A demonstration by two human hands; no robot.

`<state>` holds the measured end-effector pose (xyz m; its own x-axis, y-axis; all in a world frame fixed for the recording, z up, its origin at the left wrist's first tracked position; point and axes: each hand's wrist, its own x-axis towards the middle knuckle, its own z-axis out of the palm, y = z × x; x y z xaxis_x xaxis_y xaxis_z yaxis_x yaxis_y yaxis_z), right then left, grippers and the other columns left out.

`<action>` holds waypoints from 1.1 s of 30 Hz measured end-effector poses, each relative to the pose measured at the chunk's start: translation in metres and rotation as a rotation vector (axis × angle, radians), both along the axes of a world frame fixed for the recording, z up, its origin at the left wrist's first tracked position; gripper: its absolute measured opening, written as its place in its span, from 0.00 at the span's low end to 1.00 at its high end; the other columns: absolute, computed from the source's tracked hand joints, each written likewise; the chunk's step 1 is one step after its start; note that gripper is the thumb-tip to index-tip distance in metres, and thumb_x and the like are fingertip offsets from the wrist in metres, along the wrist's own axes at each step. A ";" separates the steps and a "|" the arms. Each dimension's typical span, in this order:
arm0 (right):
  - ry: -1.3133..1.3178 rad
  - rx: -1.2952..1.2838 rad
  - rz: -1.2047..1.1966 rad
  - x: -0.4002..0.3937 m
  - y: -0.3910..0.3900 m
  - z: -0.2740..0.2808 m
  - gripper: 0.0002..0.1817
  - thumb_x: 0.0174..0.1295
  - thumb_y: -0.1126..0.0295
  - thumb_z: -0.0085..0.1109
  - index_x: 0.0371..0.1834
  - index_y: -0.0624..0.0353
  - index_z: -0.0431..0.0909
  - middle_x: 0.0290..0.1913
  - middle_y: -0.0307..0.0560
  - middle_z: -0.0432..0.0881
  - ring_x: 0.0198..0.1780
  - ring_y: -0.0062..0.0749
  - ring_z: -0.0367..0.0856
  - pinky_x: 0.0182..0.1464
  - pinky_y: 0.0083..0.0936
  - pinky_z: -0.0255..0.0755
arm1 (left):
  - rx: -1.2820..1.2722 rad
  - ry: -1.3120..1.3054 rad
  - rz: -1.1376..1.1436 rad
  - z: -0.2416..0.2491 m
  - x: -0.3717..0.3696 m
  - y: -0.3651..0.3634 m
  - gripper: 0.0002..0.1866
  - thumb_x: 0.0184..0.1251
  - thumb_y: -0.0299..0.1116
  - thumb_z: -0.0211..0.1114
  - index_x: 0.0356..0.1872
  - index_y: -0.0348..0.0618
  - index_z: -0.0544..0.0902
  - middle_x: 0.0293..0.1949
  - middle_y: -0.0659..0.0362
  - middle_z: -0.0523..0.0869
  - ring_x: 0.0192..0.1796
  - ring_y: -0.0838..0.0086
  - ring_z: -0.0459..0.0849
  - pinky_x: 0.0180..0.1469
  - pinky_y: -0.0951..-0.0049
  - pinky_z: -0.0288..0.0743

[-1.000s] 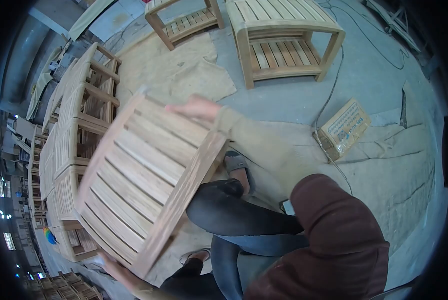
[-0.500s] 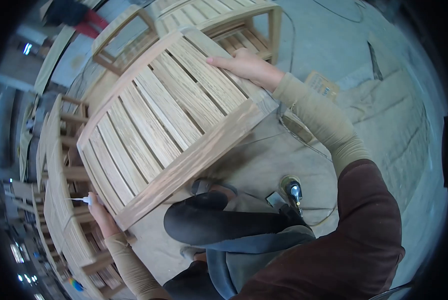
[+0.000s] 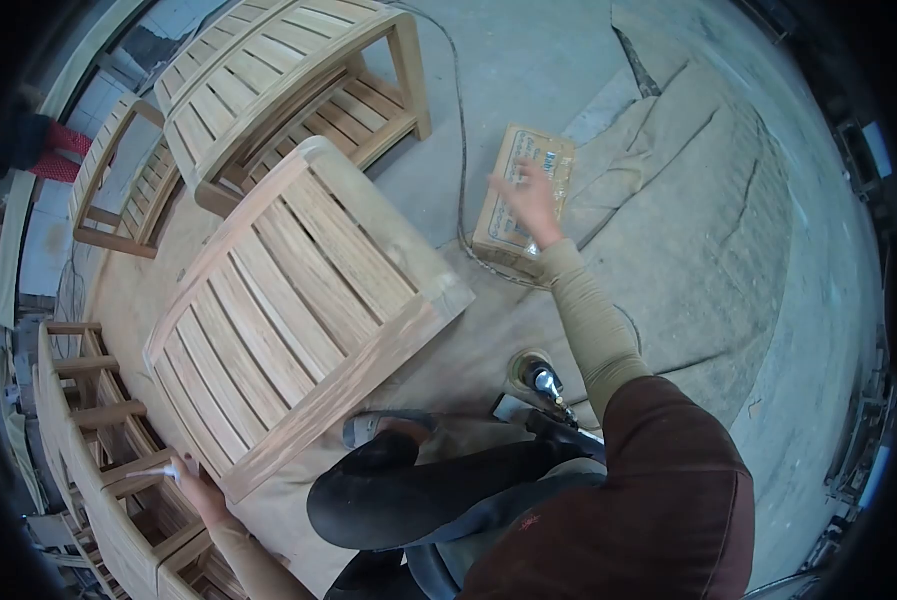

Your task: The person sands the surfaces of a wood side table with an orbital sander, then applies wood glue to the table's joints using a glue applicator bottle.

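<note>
A slatted wooden bench [image 3: 298,300] lies tilted in front of me, its pale slats framed by wider rails. Low at its near left corner, my left hand [image 3: 200,492] is closed round a white thin-tipped nozzle [image 3: 168,469]; most of what it grips is hidden by the fingers. My right hand [image 3: 530,205] is away from the bench, held over a cardboard box [image 3: 498,215] with its fingers apart and nothing in them.
More slatted wooden furniture [image 3: 268,80] stands behind, with stacked wooden frames [image 3: 98,420] along the left. An air sander [image 3: 543,378] rests on the floor cloth near my knee. A hose [image 3: 460,140] runs past the box. A person's red-clad legs [image 3: 60,150] show far left.
My right hand has let go of the bench's rail and moved over to the cardboard box. The left hand keeps its white nozzle beside the corner. The view has shifted rightward.
</note>
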<state>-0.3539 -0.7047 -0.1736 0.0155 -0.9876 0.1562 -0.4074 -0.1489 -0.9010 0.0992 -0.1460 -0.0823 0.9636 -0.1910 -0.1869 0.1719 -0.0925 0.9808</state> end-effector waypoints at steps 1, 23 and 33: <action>0.188 0.060 -0.120 -0.041 -0.006 -0.022 0.43 0.49 0.51 0.74 0.64 0.66 0.69 0.54 0.61 0.77 0.52 0.45 0.79 0.56 0.33 0.72 | 0.021 -0.005 0.032 -0.007 -0.002 0.021 0.24 0.72 0.50 0.58 0.54 0.39 0.70 0.45 0.58 0.78 0.47 0.70 0.79 0.54 0.68 0.75; 1.057 0.353 0.470 0.012 0.008 -0.138 0.23 0.68 0.59 0.45 0.65 0.47 0.73 0.80 0.45 0.42 0.78 0.68 0.30 0.62 0.87 0.31 | 0.639 -0.279 -0.163 0.009 -0.135 0.245 0.21 0.74 0.41 0.55 0.60 0.36 0.71 0.51 0.49 0.79 0.49 0.71 0.80 0.48 0.75 0.80; -0.147 0.527 -0.213 -0.122 0.029 -0.166 0.24 0.50 0.60 0.70 0.49 0.60 0.79 0.44 0.55 0.83 0.49 0.53 0.81 0.52 0.38 0.74 | 0.127 0.075 0.147 0.025 -0.158 0.118 0.20 0.70 0.38 0.60 0.54 0.31 0.76 0.45 0.45 0.82 0.49 0.61 0.81 0.52 0.70 0.79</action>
